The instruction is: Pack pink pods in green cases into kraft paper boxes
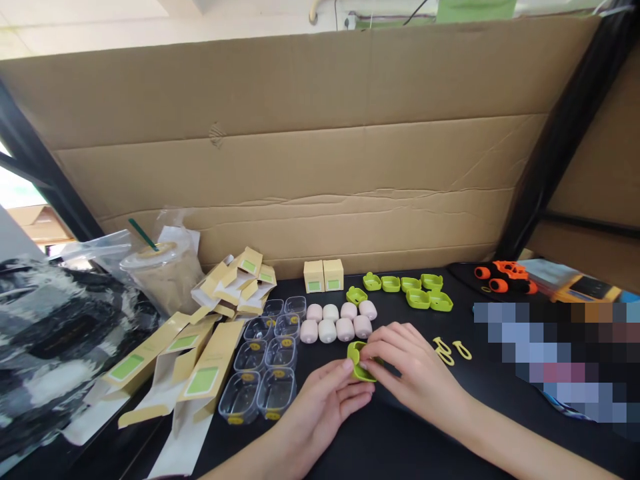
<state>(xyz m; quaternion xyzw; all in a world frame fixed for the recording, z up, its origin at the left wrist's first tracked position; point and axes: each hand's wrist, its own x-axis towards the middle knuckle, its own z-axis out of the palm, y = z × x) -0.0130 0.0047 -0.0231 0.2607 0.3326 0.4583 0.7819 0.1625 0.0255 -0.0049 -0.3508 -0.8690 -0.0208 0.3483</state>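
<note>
Here, the left hand (327, 403) grips the green case (356, 353), the right hand (413, 360) pinching its right rim. Around it, clear containers (277, 388) edge nine o'clock, pale tubs (327, 330) crowd eleven, yellow loops (463, 350) flank three; black tabletop (385, 437) stretches toward five.

The surface (387, 425) is being left free at five o'clock from the green case (356, 352); passage is being blocked by clear containers (277, 368) at nine, pale pods (327, 331) at eleven.
</note>
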